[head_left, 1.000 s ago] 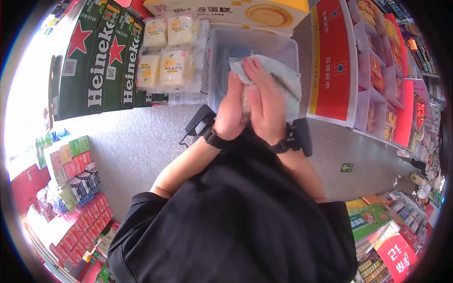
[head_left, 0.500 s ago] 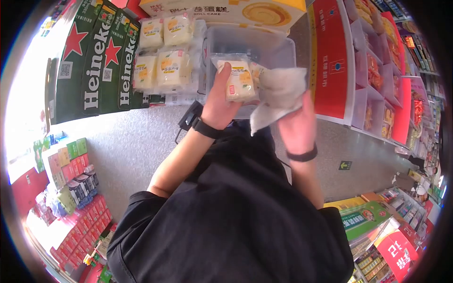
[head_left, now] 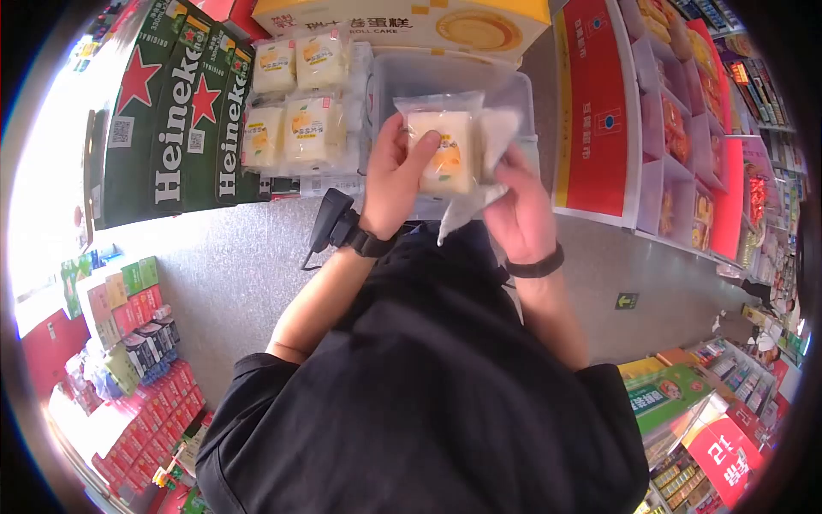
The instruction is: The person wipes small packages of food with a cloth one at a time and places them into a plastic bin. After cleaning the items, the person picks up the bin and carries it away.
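Observation:
My left hand (head_left: 396, 180) holds a clear-wrapped cake packet (head_left: 454, 152) with a yellow and white label, its thumb across the front. A white cloth (head_left: 499, 133) is pinched in my right hand (head_left: 524, 210) and lies against the packet's right side, with a corner hanging below. Both hands are over the near part of a translucent plastic bin (head_left: 514, 84). To the left of the bin, several similar wrapped packets (head_left: 310, 128) are laid out in rows.
Green Heineken boxes (head_left: 175, 128) stand at the left. Behind the bin is a yellow and white roll cake carton (head_left: 402, 26). A red display edge (head_left: 595, 111) with snack compartments (head_left: 676, 128) borders the right. Grey floor (head_left: 248, 248) shows below.
The packet has turned and moved slightly right, now showing its front more squarely. My right hand has moved left, bringing the cloth from spread out to bunched beside the packet.

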{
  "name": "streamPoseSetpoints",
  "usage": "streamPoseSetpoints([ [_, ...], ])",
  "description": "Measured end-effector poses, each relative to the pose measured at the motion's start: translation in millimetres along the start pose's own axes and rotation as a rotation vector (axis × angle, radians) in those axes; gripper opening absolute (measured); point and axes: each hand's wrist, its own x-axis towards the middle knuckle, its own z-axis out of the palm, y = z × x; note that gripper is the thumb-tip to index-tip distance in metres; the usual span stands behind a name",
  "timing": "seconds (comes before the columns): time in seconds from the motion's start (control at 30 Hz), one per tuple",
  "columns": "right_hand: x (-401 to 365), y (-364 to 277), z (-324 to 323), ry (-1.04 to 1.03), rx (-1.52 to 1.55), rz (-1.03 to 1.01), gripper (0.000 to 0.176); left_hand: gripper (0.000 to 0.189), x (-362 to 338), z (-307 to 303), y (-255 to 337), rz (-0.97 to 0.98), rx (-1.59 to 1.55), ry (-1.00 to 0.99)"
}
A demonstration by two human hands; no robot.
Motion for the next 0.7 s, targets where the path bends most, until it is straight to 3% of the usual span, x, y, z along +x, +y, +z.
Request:
streamPoseSetpoints([
  [0.07, -1, 10, -8, 0.045, -0.169, -0.035, 0.044, 0.044, -1, 8, 3, 0.046, -0.01, -0.041],
  [0.17, 9, 17, -26, -0.092, -0.017, 0.098, 0.048, 0.048, -5, 16, 5, 0.145, 0.118, -0.089],
  [0.23, 12, 28, -30, -0.025, -0.073, 0.117, 0.045, 0.048, -5, 17, 5, 0.247, 0.322, -0.13],
  [0.27, 13, 31, -30, -0.01, -0.025, 0.141, 0.045, 0.052, -4, 17, 6, 0.193, 0.359, -0.141],
  [0.37, 13, 30, -26, -0.04, 0.046, 0.164, 0.048, 0.058, -2, 12, -4, 0.255, 0.705, -0.105],
  [0.5, 11, 19, -26, -0.095, 0.246, 0.151, 0.063, 0.06, 8, 8, -17, 0.42, 0.866, -0.032],
  [0.57, 10, 18, -24, -0.013, 0.232, 0.138, 0.067, 0.058, 8, 12, -14, 0.529, 0.943, 0.07],
  [0.7, 9, 18, -17, 0.067, 0.239, 0.011, 0.069, 0.053, 0, 13, -15, 0.443, 0.793, -0.165],
])
